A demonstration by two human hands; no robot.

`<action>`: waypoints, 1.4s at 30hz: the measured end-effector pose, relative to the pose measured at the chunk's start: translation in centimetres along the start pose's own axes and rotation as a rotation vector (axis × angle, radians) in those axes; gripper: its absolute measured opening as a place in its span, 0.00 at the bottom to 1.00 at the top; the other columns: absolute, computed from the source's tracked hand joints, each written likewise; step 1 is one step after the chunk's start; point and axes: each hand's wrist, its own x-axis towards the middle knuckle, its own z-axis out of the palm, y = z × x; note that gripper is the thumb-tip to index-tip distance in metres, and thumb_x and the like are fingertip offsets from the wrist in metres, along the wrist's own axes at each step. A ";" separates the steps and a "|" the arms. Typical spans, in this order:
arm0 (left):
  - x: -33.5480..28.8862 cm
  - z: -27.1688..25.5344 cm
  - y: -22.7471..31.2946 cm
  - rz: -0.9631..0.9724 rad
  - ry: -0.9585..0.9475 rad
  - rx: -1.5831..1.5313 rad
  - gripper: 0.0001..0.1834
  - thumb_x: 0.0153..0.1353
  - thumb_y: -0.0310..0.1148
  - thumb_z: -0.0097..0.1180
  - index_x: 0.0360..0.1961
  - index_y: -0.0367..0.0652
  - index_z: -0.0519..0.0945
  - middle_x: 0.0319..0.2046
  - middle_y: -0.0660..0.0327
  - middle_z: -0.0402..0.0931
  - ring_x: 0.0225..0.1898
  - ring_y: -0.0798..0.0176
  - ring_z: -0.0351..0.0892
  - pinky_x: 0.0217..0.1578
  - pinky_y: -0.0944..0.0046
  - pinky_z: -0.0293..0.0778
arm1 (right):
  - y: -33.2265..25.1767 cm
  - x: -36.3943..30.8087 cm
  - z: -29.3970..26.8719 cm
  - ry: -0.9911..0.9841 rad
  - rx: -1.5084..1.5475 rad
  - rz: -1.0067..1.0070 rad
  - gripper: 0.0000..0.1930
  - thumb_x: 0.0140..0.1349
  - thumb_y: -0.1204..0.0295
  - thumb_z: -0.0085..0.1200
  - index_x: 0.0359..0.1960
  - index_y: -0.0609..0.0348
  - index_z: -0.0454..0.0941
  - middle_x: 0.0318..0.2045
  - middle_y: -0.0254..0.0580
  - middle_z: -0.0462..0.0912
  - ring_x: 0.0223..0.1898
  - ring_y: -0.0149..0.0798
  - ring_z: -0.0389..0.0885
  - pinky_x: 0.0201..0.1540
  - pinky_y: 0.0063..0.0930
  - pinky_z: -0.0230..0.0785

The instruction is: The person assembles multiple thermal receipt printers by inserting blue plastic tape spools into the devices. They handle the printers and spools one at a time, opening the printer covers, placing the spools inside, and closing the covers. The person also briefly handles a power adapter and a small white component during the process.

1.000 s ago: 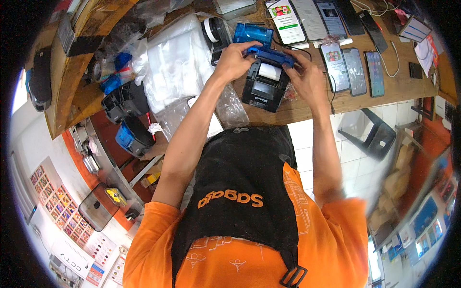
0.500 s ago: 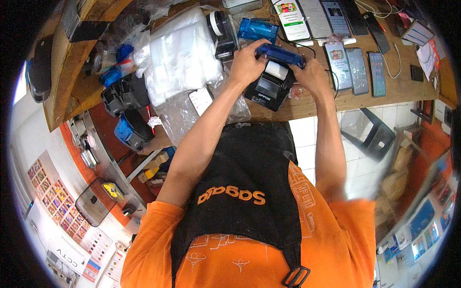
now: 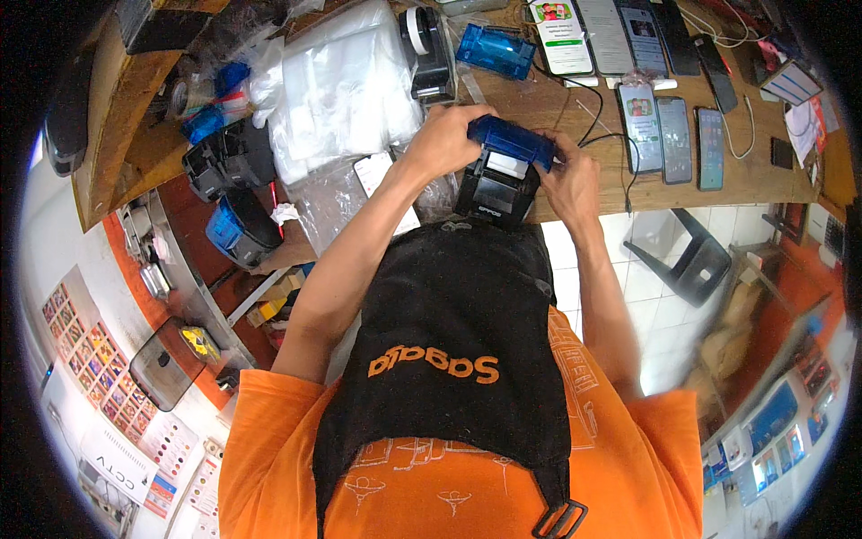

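Observation:
A small black receipt printer (image 3: 492, 198) stands at the table's near edge, close to my apron. The end of a white paper roll (image 3: 507, 165) shows in its open top. Along its far side runs a translucent blue cover (image 3: 512, 142), held at both ends. My left hand (image 3: 449, 142) grips the cover's left end, fingers curled behind it. At the right end, my right hand (image 3: 571, 180) pinches the corner with thumb and fingers. Whether the cover is seated on the printer or only resting against it, I cannot tell.
Another blue translucent part (image 3: 496, 51) lies beyond, beside a black holder with a white roll (image 3: 422, 45). Clear plastic bags (image 3: 346, 90) cover the left. Several phones (image 3: 639, 130) and a black cable (image 3: 611, 139) lie right. A black stool (image 3: 696, 265) stands on the floor.
The blue cover has come down and nearer in both hands, against the printer's top. The printer now sits closer to my apron. The whole view has shifted slightly.

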 end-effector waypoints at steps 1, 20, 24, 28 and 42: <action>-0.1 -0.1 0.2 0.024 -0.002 0.019 0.21 0.55 0.25 0.59 0.52 0.43 0.86 0.44 0.45 0.87 0.47 0.41 0.87 0.52 0.54 0.79 | 1.0 0.2 0.4 0.020 0.055 -0.029 0.21 0.58 0.77 0.68 0.55 0.62 0.84 0.45 0.56 0.90 0.47 0.49 0.91 0.49 0.37 0.82; -0.5 0.5 0.5 -0.010 -0.008 -0.015 0.20 0.56 0.28 0.59 0.52 0.41 0.85 0.41 0.44 0.87 0.44 0.36 0.86 0.51 0.48 0.79 | 3.1 0.7 -0.1 -0.174 0.357 0.057 0.24 0.58 0.88 0.62 0.58 0.60 0.83 0.49 0.43 0.88 0.43 0.29 0.86 0.35 0.24 0.79; -0.5 0.4 0.3 0.014 0.015 -0.030 0.21 0.55 0.26 0.59 0.52 0.41 0.86 0.42 0.44 0.87 0.46 0.37 0.86 0.52 0.50 0.80 | 4.0 0.6 0.5 -0.138 0.306 -0.033 0.25 0.59 0.89 0.60 0.59 0.60 0.83 0.50 0.43 0.89 0.46 0.33 0.87 0.46 0.28 0.81; -0.5 0.3 -0.4 0.021 0.023 -0.057 0.21 0.54 0.24 0.60 0.51 0.40 0.86 0.42 0.44 0.87 0.47 0.38 0.87 0.53 0.51 0.80 | 4.9 0.6 0.3 -0.171 0.268 -0.084 0.26 0.62 0.86 0.61 0.63 0.59 0.80 0.52 0.43 0.88 0.49 0.34 0.86 0.49 0.29 0.81; 0.6 -1.1 -1.7 0.048 -0.115 -0.134 0.22 0.62 0.28 0.64 0.59 0.50 0.83 0.48 0.50 0.87 0.50 0.44 0.87 0.55 0.52 0.80 | 3.0 0.9 -1.8 -0.216 0.364 0.010 0.23 0.71 0.74 0.60 0.67 0.56 0.77 0.49 0.47 0.89 0.46 0.35 0.87 0.43 0.29 0.85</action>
